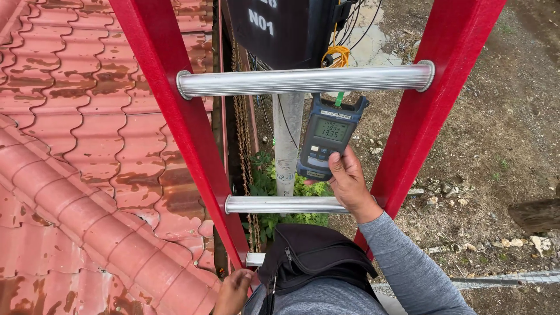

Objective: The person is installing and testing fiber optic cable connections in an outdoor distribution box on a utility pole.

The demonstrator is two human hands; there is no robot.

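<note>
Holding the handheld optical power meter (326, 139) up between the two ladder rungs, right hand (349, 182) clamps its lower right edge, thumb across the front by the keypad, fingers wrapped behind. Meter sits just in front of the grey pole (287, 140), below the upper aluminium rung (303, 80), a green connector (339, 98) plugged into its top.

Handling, my read: light, rigid plastic body with a rubbery blue boot, decent grip, not slippery. Screen and top port are the fragile bits; a drop from this height would likely kill it. Best hold is the lower body sides, clear of display and fibre lead. Yellow fibre (337, 56) above looks thin, kink-sensitive.

Left hand (233, 291) is low at the red ladder rail (186, 134), fingers curled toward it; cannot tell if it truly grips.

Black pouch (309, 251) at the waist: zipped as far as visible, contents hidden. Dark enclosure (280, 29) on the pole: interior not visible.
</note>
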